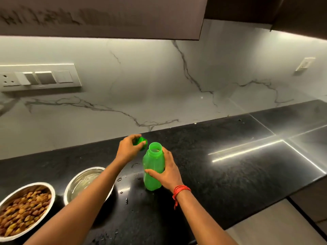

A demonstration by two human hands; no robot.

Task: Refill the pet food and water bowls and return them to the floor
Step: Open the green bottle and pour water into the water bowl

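the right grip (168, 172) is curled round the green bottle (153, 174), thumb across the front and fingers behind the shoulder. the bottle stands upright on the black desk (230, 165), probably held so that it cannot tip or turn while its mouth is open. a red thread (181, 189) is tied round that wrist.

at eleven o'clock from the bottle's mouth, the left grip (128, 149) pinches the green cap (141, 142) in its fingertips. the cap sits just beside the neck but apart from it, low near the desk. i cannot tell whether it touches the surface. keeping it so near suggests the cap goes on again shortly.

the water bowl (83, 183) sits at eight o'clock from the bottle, partly hidden under the left forearm. its shine looks like water inside, though how full it is i cannot tell. further out along the same line, at the picture's lower left, the food bowl (24, 207) is heaped with brown kibble. the two steel bowls are close together, but not visibly touching.

droplets (126, 200) dot the desk between the bottle and the water bowl, a likely sign of pouring.

by my judgement both bowls are filled. closing the bottle and setting the bowls on the floor are left to do, and the wet desk makes slipping a risk.
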